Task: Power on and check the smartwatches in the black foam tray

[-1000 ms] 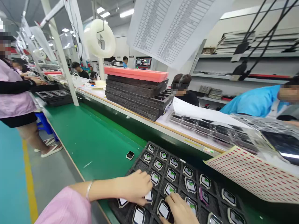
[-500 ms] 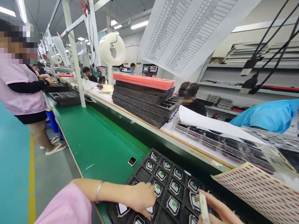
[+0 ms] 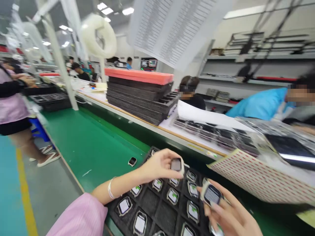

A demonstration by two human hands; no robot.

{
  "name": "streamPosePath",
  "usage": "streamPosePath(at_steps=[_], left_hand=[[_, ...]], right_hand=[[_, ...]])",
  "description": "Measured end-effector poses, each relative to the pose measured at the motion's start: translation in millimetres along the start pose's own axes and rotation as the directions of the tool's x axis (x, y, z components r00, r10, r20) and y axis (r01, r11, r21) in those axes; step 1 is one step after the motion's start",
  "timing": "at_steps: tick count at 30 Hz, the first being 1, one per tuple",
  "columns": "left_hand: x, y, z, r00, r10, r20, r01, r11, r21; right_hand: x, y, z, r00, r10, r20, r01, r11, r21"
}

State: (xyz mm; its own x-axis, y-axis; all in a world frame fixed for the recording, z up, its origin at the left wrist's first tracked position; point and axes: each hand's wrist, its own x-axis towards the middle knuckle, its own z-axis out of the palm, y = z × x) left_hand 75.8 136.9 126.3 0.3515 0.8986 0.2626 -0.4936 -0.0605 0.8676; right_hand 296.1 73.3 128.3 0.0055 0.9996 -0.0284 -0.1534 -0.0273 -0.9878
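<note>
Between the thumb and fingers of my left hand [image 3: 161, 165] is a smartwatch case [image 3: 176, 165] without a strap, raised over the tray. My right hand [image 3: 228, 209] grips another strapless smartwatch [image 3: 212, 194], whose screen faces up with lines of text. Below both hands lies a black foam tray [image 3: 164, 214] with square pockets. Several watch cases with lit white and green screens sit in it, such as one watch [image 3: 173, 196] near the middle; some pockets are bare. A single dark-screened watch [image 3: 132, 161] lies on the green mat left of the tray.
A stack of black foam trays [image 3: 137, 98] topped by a pink tray [image 3: 140, 76] stands on the raised shelf. Clear plastic trays [image 3: 216, 131] lie farther right. A red-dotted sticker sheet [image 3: 261, 177] juts out over the bench. Co-workers sit opposite and stand at left.
My left hand has risen from the tray with a watch in it. The watch in my right hand has turned from edge-on to face up. The whole view has shifted somewhat.
</note>
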Motion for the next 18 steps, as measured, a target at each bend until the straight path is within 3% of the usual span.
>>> streamPosePath(at_steps=[1,4,11,18], left_hand=[[0,4,7,0.999,0.023,-0.025,-0.024,0.999,-0.048],[-3,5,17,0.998,-0.055,-0.018,0.053,0.994,-0.095],[-18,-18,15,0.933,-0.351,0.076,0.358,0.925,-0.128],[-23,-15,27,0.9,-0.421,0.116,0.436,0.877,-0.203]], right_hand=[[-4,-1,2,1.0,-0.022,0.0,0.022,0.999,0.026],[-10,3,4,0.995,-0.099,0.008,0.099,0.994,0.054],[-10,17,2,0.976,-0.22,-0.004,0.22,0.975,-0.035],[-13,19,1,0.963,-0.267,0.042,0.268,0.963,-0.009]])
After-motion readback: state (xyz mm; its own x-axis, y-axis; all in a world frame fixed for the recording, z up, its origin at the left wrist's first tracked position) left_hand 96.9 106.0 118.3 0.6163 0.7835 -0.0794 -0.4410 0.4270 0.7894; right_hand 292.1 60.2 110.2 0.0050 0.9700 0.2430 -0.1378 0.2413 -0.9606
